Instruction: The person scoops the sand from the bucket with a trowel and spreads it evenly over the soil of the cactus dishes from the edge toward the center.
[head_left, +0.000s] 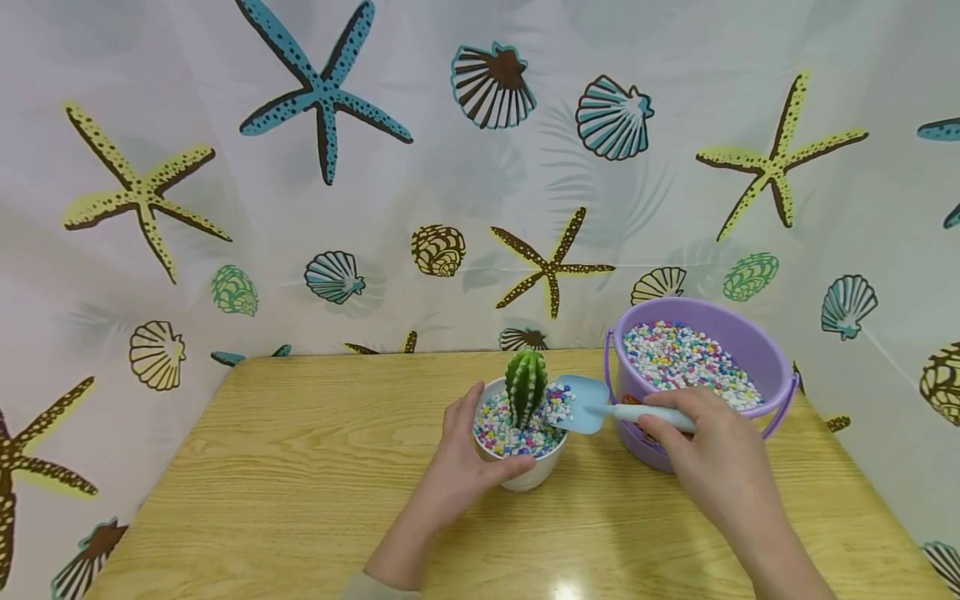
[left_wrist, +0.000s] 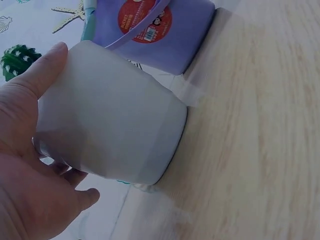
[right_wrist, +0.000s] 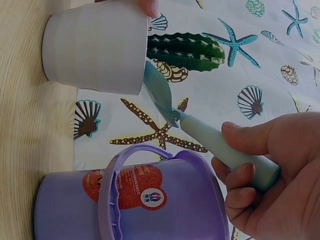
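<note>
A white flowerpot (head_left: 538, 475) stands on the table with a green cactus (head_left: 527, 379) upright in it, ringed by small multicoloured pebbles (head_left: 501, 429). My left hand (head_left: 463, 457) holds the pot at its near left side, thumb and fingers spread around the wall. With my right hand (head_left: 716, 446) I grip the handle of a light blue toy shovel (head_left: 588, 406). In the head view its blade rests over the pot's right rim, pebbles at the tip. The right wrist view shows the shovel (right_wrist: 159, 90) tilted, fingers (right_wrist: 239, 185) curled round its handle.
A purple bucket (head_left: 637, 450) of similar pebbles (head_left: 686, 358) stands right of the pot, beneath the right hand. Its carrying handle hangs down outside. The wooden table (head_left: 315, 467) ends at a curtain (head_left: 375, 217) printed with starfish and shells.
</note>
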